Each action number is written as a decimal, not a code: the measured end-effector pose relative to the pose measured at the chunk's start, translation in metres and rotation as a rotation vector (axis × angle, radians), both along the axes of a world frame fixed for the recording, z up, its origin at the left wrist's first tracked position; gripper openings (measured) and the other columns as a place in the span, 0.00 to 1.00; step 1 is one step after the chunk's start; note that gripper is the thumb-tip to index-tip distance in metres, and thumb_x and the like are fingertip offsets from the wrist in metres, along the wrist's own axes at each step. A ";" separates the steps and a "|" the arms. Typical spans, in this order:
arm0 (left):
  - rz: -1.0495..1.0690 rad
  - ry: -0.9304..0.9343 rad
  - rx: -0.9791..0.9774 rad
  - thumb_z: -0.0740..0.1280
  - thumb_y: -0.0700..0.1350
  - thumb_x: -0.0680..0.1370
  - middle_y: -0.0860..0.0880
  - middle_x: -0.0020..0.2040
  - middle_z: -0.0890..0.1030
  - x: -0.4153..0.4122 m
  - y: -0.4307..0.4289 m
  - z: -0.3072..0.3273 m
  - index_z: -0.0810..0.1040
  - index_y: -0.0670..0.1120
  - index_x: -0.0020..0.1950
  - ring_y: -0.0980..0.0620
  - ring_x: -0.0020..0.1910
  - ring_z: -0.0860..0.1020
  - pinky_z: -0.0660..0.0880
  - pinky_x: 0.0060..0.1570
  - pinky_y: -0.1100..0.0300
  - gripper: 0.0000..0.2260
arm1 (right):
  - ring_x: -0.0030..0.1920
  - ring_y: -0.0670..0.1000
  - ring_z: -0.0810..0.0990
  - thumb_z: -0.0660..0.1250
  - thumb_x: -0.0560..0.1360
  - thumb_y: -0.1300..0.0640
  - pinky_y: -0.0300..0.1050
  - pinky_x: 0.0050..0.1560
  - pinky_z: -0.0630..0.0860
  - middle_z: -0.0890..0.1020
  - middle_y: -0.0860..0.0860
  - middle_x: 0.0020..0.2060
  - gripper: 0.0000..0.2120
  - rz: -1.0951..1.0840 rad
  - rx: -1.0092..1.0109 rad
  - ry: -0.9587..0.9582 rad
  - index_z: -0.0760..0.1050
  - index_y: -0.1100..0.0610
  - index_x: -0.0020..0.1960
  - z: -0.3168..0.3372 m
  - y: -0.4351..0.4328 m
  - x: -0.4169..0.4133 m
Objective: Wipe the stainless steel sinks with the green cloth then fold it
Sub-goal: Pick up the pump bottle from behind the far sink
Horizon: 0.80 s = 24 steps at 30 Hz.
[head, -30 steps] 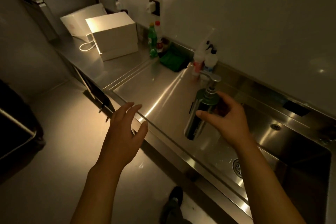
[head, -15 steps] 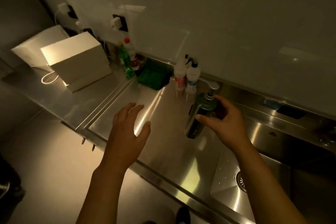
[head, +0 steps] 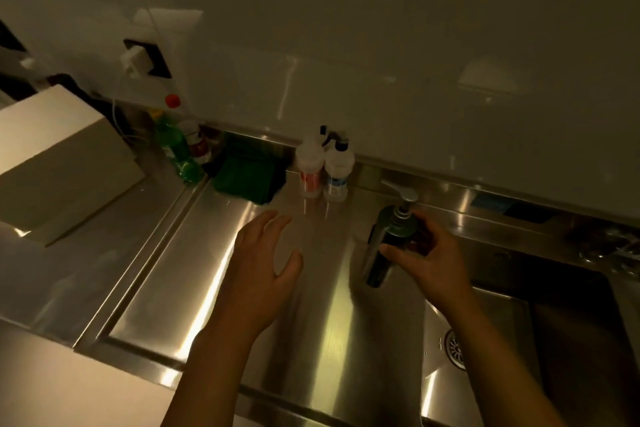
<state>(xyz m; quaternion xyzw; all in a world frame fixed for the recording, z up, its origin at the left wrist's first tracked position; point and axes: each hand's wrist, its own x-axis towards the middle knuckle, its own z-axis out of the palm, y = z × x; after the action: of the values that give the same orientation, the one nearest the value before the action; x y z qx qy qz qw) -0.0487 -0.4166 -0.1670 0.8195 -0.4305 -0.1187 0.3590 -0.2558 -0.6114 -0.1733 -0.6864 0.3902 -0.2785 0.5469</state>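
Pretty dim kitchen shot. The green cloth (head: 247, 172) is sitting in a bunched stack at the back of the steel counter (head: 194, 253), right up against the wall. It sits between a green bottle (head: 175, 149) on its left and 2 white bottles (head: 310, 166) on its right, and neither hand is touching it.

The left hand (head: 263, 263) hovers palm down over the counter, in front of the cloth and a bit short of it. Its fingers are spread loose and it's holding nothing.

The right hand (head: 429, 260) has its fingers and thumb curled around a dark green pump bottle (head: 384, 246), gripping it near the neck just under the silver pump head. The bottle is just left of the sink (head: 485, 308), and it's hard to tell whether its base is actually resting on the steel or not.

The sink is off to the lower right, with its drain (head: 455, 350) showing past the right forearm; the far side of it is too dark to make out.

Far left there's a white box (head: 52, 156) on the counter, and a white plug (head: 133, 59) is stuck in a wall socket above it. A red-capped bottle (head: 172, 100) stands behind the green one.
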 end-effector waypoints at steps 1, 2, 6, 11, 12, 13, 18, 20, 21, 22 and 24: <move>-0.015 0.003 0.000 0.67 0.52 0.82 0.57 0.79 0.64 0.008 -0.006 0.000 0.67 0.57 0.78 0.67 0.72 0.56 0.54 0.64 0.74 0.25 | 0.62 0.42 0.81 0.82 0.66 0.62 0.45 0.62 0.77 0.83 0.39 0.60 0.34 -0.018 -0.004 0.013 0.75 0.34 0.62 -0.003 -0.005 0.006; -0.030 0.007 -0.003 0.67 0.51 0.82 0.57 0.79 0.64 0.016 -0.010 -0.001 0.67 0.56 0.78 0.68 0.72 0.55 0.53 0.65 0.74 0.25 | 0.62 0.42 0.80 0.82 0.66 0.61 0.45 0.61 0.77 0.83 0.39 0.60 0.34 -0.037 -0.006 0.028 0.75 0.34 0.62 -0.007 -0.009 0.012; -0.075 0.056 -0.005 0.68 0.49 0.82 0.57 0.79 0.62 0.043 -0.024 -0.008 0.66 0.56 0.79 0.69 0.72 0.54 0.52 0.63 0.81 0.26 | 0.63 0.42 0.76 0.81 0.67 0.59 0.43 0.58 0.75 0.79 0.43 0.63 0.33 -0.114 -0.074 0.109 0.73 0.39 0.65 -0.020 -0.031 0.036; -0.086 0.084 0.023 0.68 0.50 0.82 0.56 0.80 0.61 0.071 -0.037 -0.022 0.63 0.55 0.81 0.65 0.75 0.55 0.51 0.67 0.74 0.28 | 0.57 0.35 0.75 0.80 0.68 0.63 0.37 0.52 0.72 0.77 0.41 0.59 0.32 -0.156 -0.102 0.137 0.72 0.40 0.63 -0.036 -0.066 0.065; -0.091 0.086 0.029 0.68 0.50 0.82 0.57 0.80 0.61 0.075 -0.040 -0.025 0.63 0.55 0.81 0.65 0.75 0.55 0.50 0.66 0.75 0.28 | 0.57 0.37 0.76 0.80 0.67 0.64 0.37 0.51 0.72 0.77 0.43 0.60 0.32 -0.166 -0.101 0.148 0.72 0.42 0.64 -0.039 -0.073 0.071; -0.096 0.091 0.034 0.67 0.50 0.82 0.57 0.81 0.61 0.079 -0.043 -0.028 0.62 0.55 0.81 0.65 0.75 0.54 0.50 0.65 0.77 0.28 | 0.57 0.39 0.76 0.80 0.67 0.63 0.36 0.51 0.72 0.77 0.44 0.60 0.32 -0.170 -0.102 0.159 0.72 0.44 0.65 -0.042 -0.080 0.077; -0.139 0.109 0.050 0.64 0.54 0.81 0.57 0.79 0.61 0.093 -0.069 -0.036 0.61 0.56 0.80 0.66 0.73 0.54 0.52 0.65 0.76 0.28 | 0.54 0.46 0.77 0.79 0.65 0.66 0.31 0.45 0.70 0.78 0.48 0.57 0.29 -0.157 -0.138 0.244 0.74 0.53 0.62 -0.055 -0.114 0.107; -0.148 0.125 0.052 0.62 0.56 0.79 0.60 0.78 0.61 0.096 -0.082 -0.038 0.61 0.58 0.80 0.66 0.73 0.56 0.53 0.65 0.75 0.29 | 0.47 0.41 0.77 0.79 0.64 0.68 0.30 0.42 0.70 0.77 0.45 0.51 0.28 -0.157 -0.125 0.259 0.73 0.51 0.58 -0.058 -0.125 0.118; -0.150 0.131 0.053 0.62 0.56 0.79 0.62 0.76 0.60 0.098 -0.088 -0.040 0.61 0.58 0.80 0.65 0.74 0.56 0.53 0.65 0.75 0.29 | 0.45 0.39 0.76 0.78 0.64 0.69 0.29 0.41 0.71 0.77 0.44 0.49 0.28 -0.163 -0.113 0.260 0.73 0.51 0.57 -0.060 -0.131 0.122; -0.153 0.133 0.052 0.62 0.56 0.79 0.65 0.75 0.59 0.100 -0.094 -0.041 0.60 0.58 0.80 0.65 0.74 0.56 0.53 0.65 0.75 0.29 | 0.45 0.38 0.76 0.78 0.63 0.70 0.27 0.39 0.72 0.77 0.43 0.48 0.28 -0.168 -0.106 0.261 0.73 0.51 0.57 -0.062 -0.137 0.126; -0.158 0.140 0.053 0.62 0.56 0.79 0.68 0.73 0.57 0.103 -0.104 -0.044 0.60 0.60 0.80 0.66 0.74 0.55 0.52 0.65 0.77 0.29 | 0.44 0.38 0.76 0.77 0.64 0.70 0.24 0.37 0.71 0.79 0.43 0.47 0.27 -0.169 -0.116 0.282 0.75 0.54 0.58 -0.065 -0.149 0.134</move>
<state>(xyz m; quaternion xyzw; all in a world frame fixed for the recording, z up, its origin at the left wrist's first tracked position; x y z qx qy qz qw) 0.0543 -0.5211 -0.2112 0.7818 -0.4647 -0.2147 0.3560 -0.1223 -0.7606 -0.2387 -0.7139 0.5024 -0.2464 0.4209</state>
